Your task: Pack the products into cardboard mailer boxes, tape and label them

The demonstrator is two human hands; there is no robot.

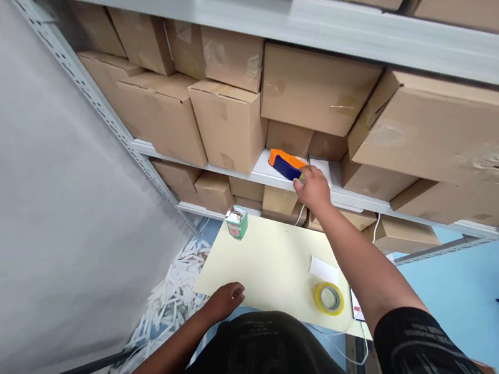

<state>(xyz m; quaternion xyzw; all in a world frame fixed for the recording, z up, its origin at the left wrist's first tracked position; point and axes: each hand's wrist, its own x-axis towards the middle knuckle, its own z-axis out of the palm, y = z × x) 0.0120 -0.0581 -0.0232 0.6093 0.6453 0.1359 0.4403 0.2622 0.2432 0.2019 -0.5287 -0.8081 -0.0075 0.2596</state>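
Note:
My right hand [314,189] reaches forward to the middle shelf, its fingers closed around one end of an orange and dark-blue object [287,166]. That object looks like a tape dispenser, lying at the shelf's front edge; its exact kind is unclear. Low down, my left hand [226,300] is loosely curled by the near left edge of the pale yellow table [265,265], with nothing visible in it. A roll of clear tape with a yellow edge [318,296] lies on the table, beside a white paper slip [324,270]. At the far left corner stands a small green-and-white box [236,226].
Cardboard boxes [316,90] fill the metal rack in front of me, with a shelf beam [258,14] above. White paper shreds [177,283] cover the floor at left, next to a grey wall [42,179]. A white cable [362,356] hangs at the table's right.

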